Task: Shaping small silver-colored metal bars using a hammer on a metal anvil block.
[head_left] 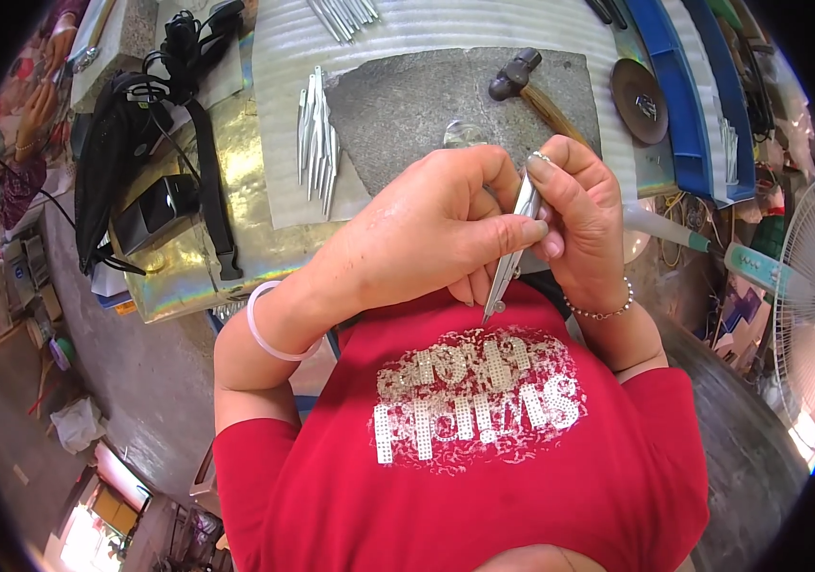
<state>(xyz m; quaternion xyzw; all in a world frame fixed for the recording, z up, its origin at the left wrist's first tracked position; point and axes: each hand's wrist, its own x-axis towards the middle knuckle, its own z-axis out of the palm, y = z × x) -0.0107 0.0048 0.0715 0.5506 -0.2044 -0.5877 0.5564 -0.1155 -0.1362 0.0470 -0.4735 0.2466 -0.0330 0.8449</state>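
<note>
Above my lap, my left hand (446,214) is closed around a slim silver metal compass (510,262), thumb pressed along its side. The tool tilts, its pointed end down toward my red shirt, and a small round knob sits near that tip. My right hand (581,214) pinches at the compass's upper end with thumb and forefinger; the fingers hide most of that end. Past my hands, a grey stone slab (393,105) lies on the bench. A hammer (533,91) with a wooden handle rests on it, beside a small clear round object (465,133).
Several silver pointed pieces (317,143) lie left of the slab, more silver rods (343,14) beyond. A dark round dish (639,100) and blue tray (679,114) stand right, near a fan (803,286). A black strapped bag (117,162) lies left; another person's hand (38,110) is far left.
</note>
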